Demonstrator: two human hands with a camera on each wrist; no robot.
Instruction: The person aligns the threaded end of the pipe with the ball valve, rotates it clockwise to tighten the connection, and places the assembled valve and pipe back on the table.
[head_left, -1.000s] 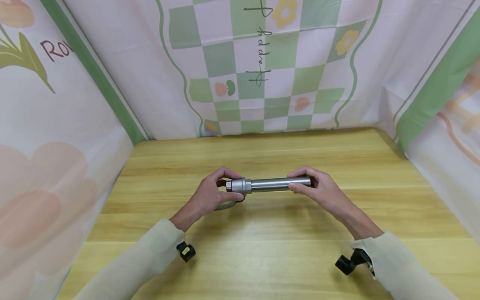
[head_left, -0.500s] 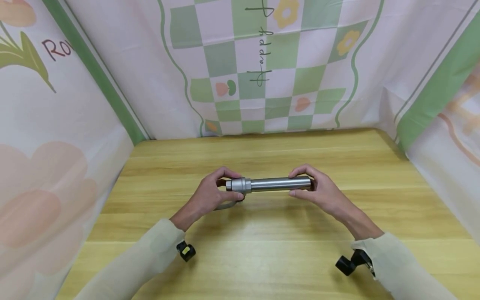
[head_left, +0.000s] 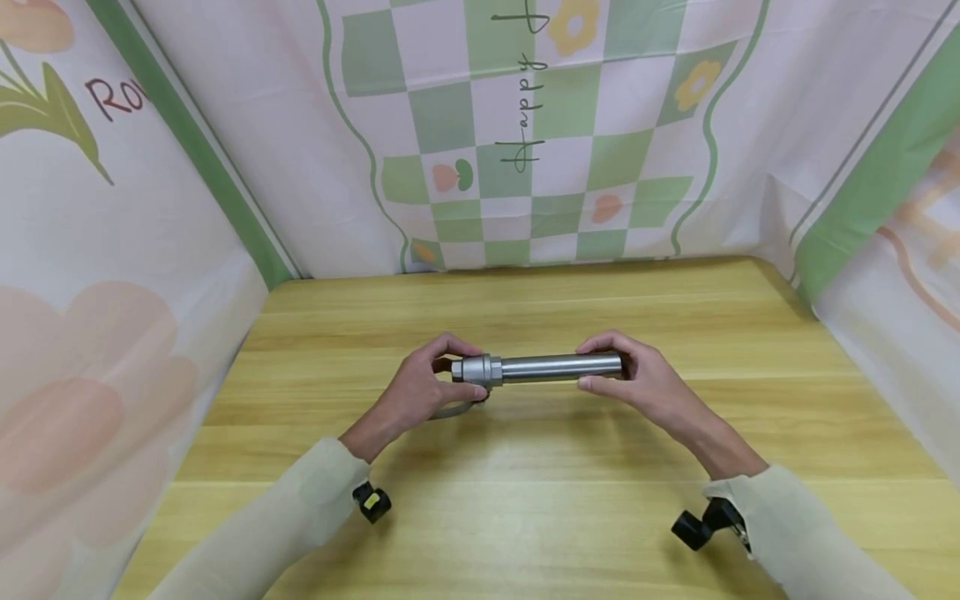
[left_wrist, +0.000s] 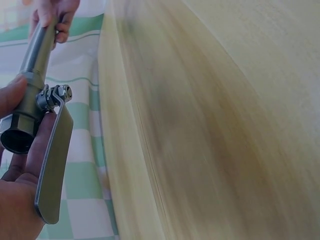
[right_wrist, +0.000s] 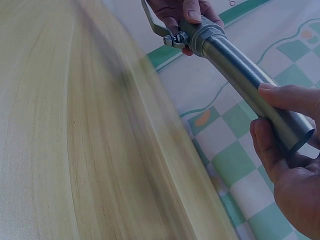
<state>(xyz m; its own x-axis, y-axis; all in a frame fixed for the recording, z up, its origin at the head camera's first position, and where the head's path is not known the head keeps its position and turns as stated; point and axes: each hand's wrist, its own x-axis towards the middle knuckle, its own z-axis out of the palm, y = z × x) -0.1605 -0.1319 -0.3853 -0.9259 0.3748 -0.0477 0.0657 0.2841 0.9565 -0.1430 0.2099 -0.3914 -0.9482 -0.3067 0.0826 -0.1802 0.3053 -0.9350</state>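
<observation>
In the head view a metal ball valve [head_left: 476, 369] and a steel pipe [head_left: 540, 368] form one straight line, held level above the table. My left hand [head_left: 414, 390] grips the valve body between thumb and fingers. The valve's flat lever handle [left_wrist: 56, 165] points back toward the left palm, attached by a nut and stem [left_wrist: 54, 97] on the side. At the other end, my right hand [head_left: 654, 390] holds the pipe near its open end [right_wrist: 301, 141], thumb on one side and fingers on the other. The pipe's inner end meets the valve's hex collar [right_wrist: 202, 37].
A wood-grain table [head_left: 525, 517] lies under both hands. Patterned cloth [head_left: 502, 125] hangs behind it, with more cloth [head_left: 112, 292] on the left and right sides. Black wrist cameras [head_left: 697, 529] sit at both sleeves.
My right thumb has shifted from over the pipe down to its near side, and the fingers have moved slightly along with it. The left hand and valve stay in place.
</observation>
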